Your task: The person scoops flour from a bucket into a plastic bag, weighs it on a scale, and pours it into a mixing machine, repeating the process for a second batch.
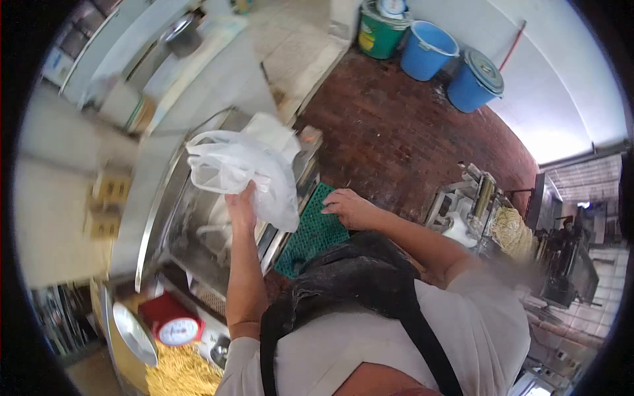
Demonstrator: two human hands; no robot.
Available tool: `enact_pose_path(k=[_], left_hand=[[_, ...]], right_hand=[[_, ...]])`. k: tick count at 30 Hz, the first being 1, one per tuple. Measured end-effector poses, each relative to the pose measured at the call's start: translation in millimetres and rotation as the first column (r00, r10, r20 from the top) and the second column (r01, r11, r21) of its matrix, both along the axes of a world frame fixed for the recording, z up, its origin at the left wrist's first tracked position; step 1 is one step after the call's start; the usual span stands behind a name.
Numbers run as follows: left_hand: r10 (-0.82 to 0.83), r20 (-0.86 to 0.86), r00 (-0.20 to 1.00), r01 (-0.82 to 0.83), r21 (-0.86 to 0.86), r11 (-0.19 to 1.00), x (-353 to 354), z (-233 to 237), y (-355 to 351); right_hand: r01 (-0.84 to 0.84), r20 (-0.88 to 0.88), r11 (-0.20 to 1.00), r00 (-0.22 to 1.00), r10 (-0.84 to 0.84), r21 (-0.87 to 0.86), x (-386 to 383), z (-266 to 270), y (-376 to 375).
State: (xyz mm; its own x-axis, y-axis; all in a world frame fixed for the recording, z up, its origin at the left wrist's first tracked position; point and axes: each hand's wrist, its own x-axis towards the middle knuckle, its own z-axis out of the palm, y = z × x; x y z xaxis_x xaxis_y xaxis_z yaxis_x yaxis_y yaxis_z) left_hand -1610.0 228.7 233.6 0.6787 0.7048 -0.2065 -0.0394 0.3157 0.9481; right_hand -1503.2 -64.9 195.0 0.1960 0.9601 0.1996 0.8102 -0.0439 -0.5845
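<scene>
White plastic bags (274,188), bunched together with their loops toward the left, are held up over the edge of a metal sink or counter. My left hand (243,206) is closed on them from below. To the right, above a green perforated mat (310,231), my right hand (348,207) hangs with its fingers apart and slightly curled, holding nothing. The bags hide part of the metal surface (191,228) behind them.
A red scale (165,317) and yellow noodles (178,369) stand at the lower left. Blue buckets (426,56) and a green one (380,36) line the far wall. At right is a machine (482,204) with dough or noodles (512,231).
</scene>
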Motion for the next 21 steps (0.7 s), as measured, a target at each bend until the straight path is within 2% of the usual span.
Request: enact_pose_path(k=[1,2,3,5,6,8,10,11,13,15,19,21], left_hand=[[-0.041,-0.006,0.999,0.042,0.145,0.989,32.6,-0.4,-12.2],[-0.066,0.003,0.998,0.065,0.158,0.985,63.8,-2.1,-24.2],[-0.082,0.028,0.996,0.077,0.169,0.983,97.8,-6.2,-36.3],[-0.08,0.058,0.995,0.067,0.203,0.977,162.0,-8.4,-65.0],[-0.104,0.059,0.993,0.09,0.207,0.974,193.4,-7.1,-80.0],[-0.116,0.063,0.991,0.112,0.065,0.992,260.5,-2.4,-112.0],[-0.108,0.077,0.991,0.106,0.029,0.994,321.0,-1.7,-140.4],[-0.165,0.041,0.985,0.164,0.036,0.986,349.5,5.6,-155.9],[-0.235,-0.002,0.972,0.234,0.041,0.971,407.0,-0.2,-179.2],[-0.232,0.03,0.972,0.23,0.078,0.97,468.2,-22.1,-196.5],[-0.255,0.034,0.966,0.254,0.031,0.967,600.4,-41.0,-243.0],[-0.436,-0.002,0.9,0.433,0.117,0.894,670.6,-52.1,-268.2]], right_hand=[[0.075,-0.068,0.995,0.995,-0.079,-0.061,28.8,-10.0,-24.9],[0.141,-0.13,0.982,0.979,-0.157,-0.123,58.6,-13.1,-46.6],[0.166,-0.118,0.98,0.977,-0.179,-0.11,91.6,-12.0,-66.7],[0.209,-0.207,0.97,0.951,-0.232,-0.127,136.3,-9.0,-108.9],[0.232,-0.207,0.965,0.945,-0.253,-0.122,161.2,-5.6,-128.1],[0.257,-0.305,0.946,0.901,-0.309,-0.198,218.7,6.7,-164.4],[0.346,-0.262,0.928,0.891,-0.37,-0.135,268.7,17.6,-196.8],[0.416,-0.22,0.907,0.88,-0.421,-0.071,293.9,22.9,-213.2],[0.47,-0.212,0.878,0.852,-0.479,-0.095,346.1,27.6,-242.5],[0.516,-0.209,0.847,0.82,-0.532,-0.128,397.3,21.0,-273.0],[0.659,-0.198,0.729,0.702,-0.684,-0.186,498.1,-4.3,-352.6],[0.709,-0.179,0.676,0.652,-0.737,-0.201,544.9,-24.4,-404.1]])
